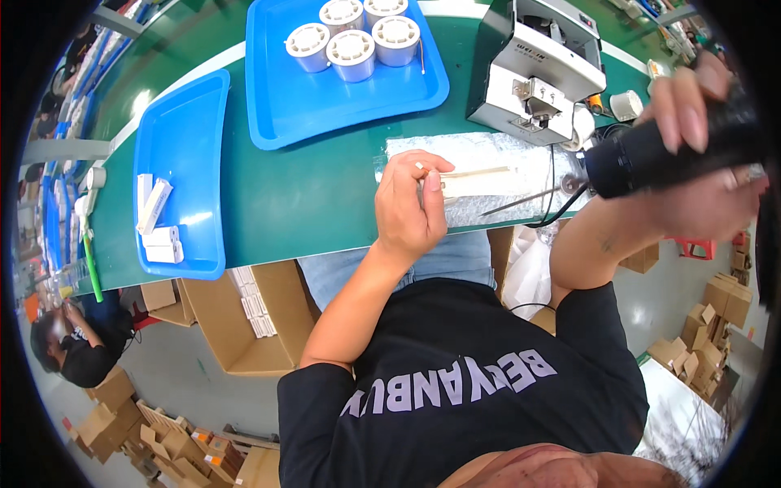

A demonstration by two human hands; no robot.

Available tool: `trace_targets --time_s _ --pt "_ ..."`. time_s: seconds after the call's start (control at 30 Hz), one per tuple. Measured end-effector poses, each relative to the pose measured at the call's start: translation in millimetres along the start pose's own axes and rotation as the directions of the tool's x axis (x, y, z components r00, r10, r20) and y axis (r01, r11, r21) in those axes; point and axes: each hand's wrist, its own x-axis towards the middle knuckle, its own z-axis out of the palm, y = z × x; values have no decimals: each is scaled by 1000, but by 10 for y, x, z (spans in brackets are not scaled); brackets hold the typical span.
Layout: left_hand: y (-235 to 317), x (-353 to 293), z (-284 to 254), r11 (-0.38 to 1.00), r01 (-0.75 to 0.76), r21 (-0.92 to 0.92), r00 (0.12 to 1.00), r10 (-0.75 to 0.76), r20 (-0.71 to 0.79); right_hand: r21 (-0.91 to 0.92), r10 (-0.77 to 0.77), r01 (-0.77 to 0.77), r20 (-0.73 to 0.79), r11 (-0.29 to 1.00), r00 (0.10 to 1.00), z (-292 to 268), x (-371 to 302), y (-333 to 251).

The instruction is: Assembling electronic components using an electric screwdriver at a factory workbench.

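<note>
My left hand (411, 205) is over the front edge of the green bench, its thumb and fingers pinched on a thin wire (421, 167) with a small pale tip. Just right of it, pale thin strands (480, 180) lie on a silvery sheet (464, 146); whether they join the wire I cannot tell. My right hand (683, 110) is raised at the right, close to the camera, with its fingers closed over a black cylindrical object (634, 163). Part of that hand is blurred and hidden behind the cylinder.
A blue tray (342, 130) bears several white round parts (351, 53). Another blue tray (183, 191) holds white blocks (154, 207). A black-and-silver bench machine (545, 65) stands beyond the sheet. Below the bench is an open carton (244, 342); a co-worker (85, 342) is at far left.
</note>
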Motion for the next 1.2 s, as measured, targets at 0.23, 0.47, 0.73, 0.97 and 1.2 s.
trace_targets --time_s 0.23,0.47,0.73,0.97,1.2 --pt "0 13 -25 997 -31 74 999 28 46 -378 60 -98 -111 921 992 342 -208 -238" --pt "1 23 -12 1000 17 15 1000 -16 -16 -698 78 -204 -209 687 975 531 -181 -284" --pt "31 -7 -30 994 102 -27 995 -102 13 -519 48 -115 -140 847 989 547 -156 -55" --pt "21 -4 -55 998 65 13 996 -66 62 -189 -7 -6 -70 982 997 505 -184 169" --pt "-54 34 -25 1000 16 10 999 -17 46 194 -146 145 -12 970 989 477 -152 324"
